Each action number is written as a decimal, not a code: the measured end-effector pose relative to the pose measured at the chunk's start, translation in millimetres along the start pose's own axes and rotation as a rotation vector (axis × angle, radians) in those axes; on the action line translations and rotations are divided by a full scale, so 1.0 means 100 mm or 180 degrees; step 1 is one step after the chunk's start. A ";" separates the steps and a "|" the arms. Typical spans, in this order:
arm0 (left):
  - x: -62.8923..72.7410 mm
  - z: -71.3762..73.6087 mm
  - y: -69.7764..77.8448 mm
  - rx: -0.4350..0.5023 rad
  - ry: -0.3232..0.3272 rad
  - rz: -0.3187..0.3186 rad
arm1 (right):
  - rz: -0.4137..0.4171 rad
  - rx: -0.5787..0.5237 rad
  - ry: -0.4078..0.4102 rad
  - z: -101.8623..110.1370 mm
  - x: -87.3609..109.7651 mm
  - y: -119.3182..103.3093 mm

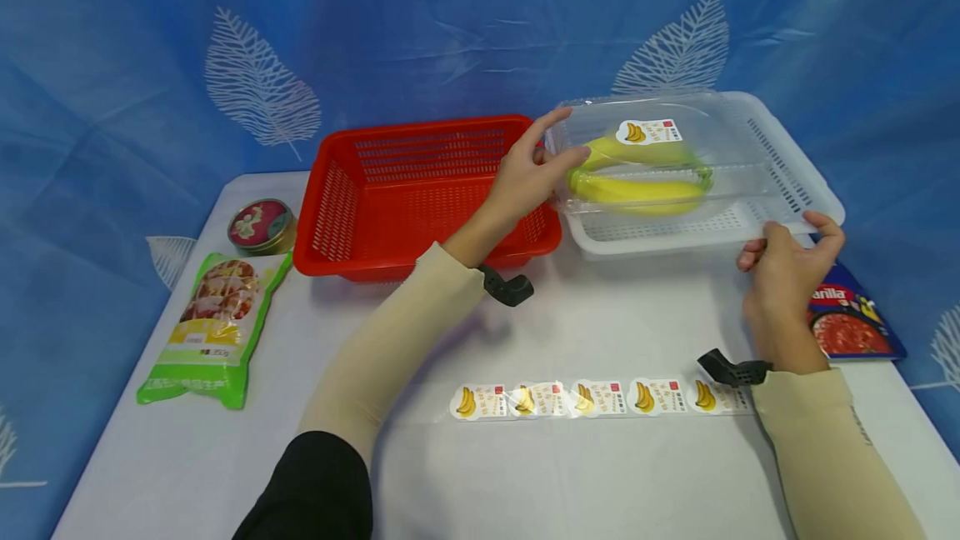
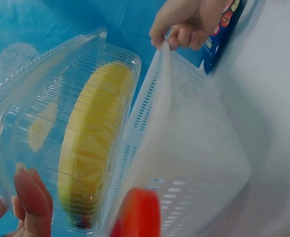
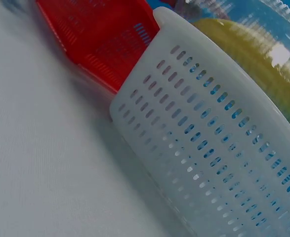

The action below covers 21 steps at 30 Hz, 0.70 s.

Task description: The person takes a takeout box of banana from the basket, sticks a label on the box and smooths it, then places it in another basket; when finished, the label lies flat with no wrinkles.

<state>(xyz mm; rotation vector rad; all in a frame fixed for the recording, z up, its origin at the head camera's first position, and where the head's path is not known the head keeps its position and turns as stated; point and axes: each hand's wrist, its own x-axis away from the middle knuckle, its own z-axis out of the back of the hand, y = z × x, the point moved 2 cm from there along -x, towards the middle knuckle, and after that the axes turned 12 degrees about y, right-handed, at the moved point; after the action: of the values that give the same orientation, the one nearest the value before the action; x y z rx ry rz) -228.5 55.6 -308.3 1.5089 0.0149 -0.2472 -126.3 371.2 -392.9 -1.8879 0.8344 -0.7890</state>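
Note:
A clear plastic clamshell box (image 1: pixel 750 177) holds yellow bananas (image 1: pixel 645 190), with a banana sticker (image 1: pixel 649 132) on its lid. My left hand (image 1: pixel 525 177) grips the box's left end between thumb and fingers, and the box sits over the white perforated basket (image 1: pixel 813 190). In the left wrist view one banana (image 2: pixel 95 138) shows through the ribbed plastic, fingertips (image 2: pixel 33 197) at the box's edge. My right hand (image 1: pixel 791 269) pinches the near right rim of the white basket, as the left wrist view also shows. The right wrist view has the basket's side wall (image 3: pixel 199 128), the hand itself out of sight.
A red basket (image 1: pixel 427 265) stands left of the white one, near sides close together. Farther left lie a round tin (image 1: pixel 262 227) and a green food bag (image 1: pixel 213 332). A strip of banana stickers (image 1: pixel 600 398) lies in front; a blue packet (image 1: pixel 855 315) is beyond my right wrist.

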 end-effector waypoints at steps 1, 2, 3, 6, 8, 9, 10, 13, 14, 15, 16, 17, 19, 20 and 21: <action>-0.02 -0.03 -0.01 -0.0013 -0.0023 0.0009 | 0.0024 0.0005 0.0000 0.00 0.00 0.00; -0.03 -0.07 -0.01 -0.0040 -0.0049 0.0023 | 0.0043 0.0007 0.0003 0.00 0.00 0.01; -0.05 -0.10 -0.02 -0.0055 -0.0076 0.0030 | 0.0052 0.0008 0.0005 0.00 0.00 0.01; -0.09 -0.19 -0.06 -0.0071 -0.0186 0.0105 | 0.0090 0.0001 0.0017 -0.01 0.00 0.01; -0.11 -0.24 -0.08 -0.0093 -0.0246 0.0155 | 0.0098 -0.0002 0.0014 -0.02 0.00 0.01; -0.12 -0.27 -0.09 -0.0115 -0.0266 0.0182 | 0.0097 -0.0007 0.0013 -0.03 0.01 0.01; -0.13 -0.29 -0.10 -0.0148 -0.0285 0.0220 | 0.0097 -0.0015 0.0012 -0.03 0.01 0.01; -0.17 -0.36 -0.12 -0.0306 -0.0318 0.0260 | 0.0082 -0.0044 -0.0006 -0.04 0.02 0.00; -0.18 -0.39 -0.12 -0.0372 -0.0325 0.0261 | 0.0076 -0.0057 -0.0010 -0.04 0.02 0.00; -0.19 -0.41 -0.12 -0.0427 -0.0331 0.0268 | 0.0067 -0.0067 -0.0015 -0.03 0.02 0.00; -0.20 -0.44 -0.13 -0.0482 -0.0330 0.0277 | 0.0064 -0.0074 -0.0017 -0.03 0.02 0.00; -0.22 -0.46 -0.13 -0.0544 -0.0325 0.0283 | 0.0058 -0.0082 -0.0022 -0.03 0.02 0.00; -0.24 -0.51 -0.13 -0.0640 -0.0310 0.0322 | 0.0041 -0.0088 -0.0021 -0.02 0.02 -0.01; -0.24 -0.53 -0.13 -0.0694 -0.0300 0.0349 | 0.0033 -0.0095 -0.0024 -0.01 0.02 -0.01; -0.24 -0.55 -0.13 -0.0741 -0.0297 0.0373 | 0.0030 -0.0099 -0.0029 -0.01 0.02 -0.01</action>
<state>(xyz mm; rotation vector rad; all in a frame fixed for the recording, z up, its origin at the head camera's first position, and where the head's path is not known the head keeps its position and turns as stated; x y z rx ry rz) -246.6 113.4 -320.8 1.2609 -0.1153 -0.2136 -125.8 369.3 -391.4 -1.9123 0.8539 -0.7653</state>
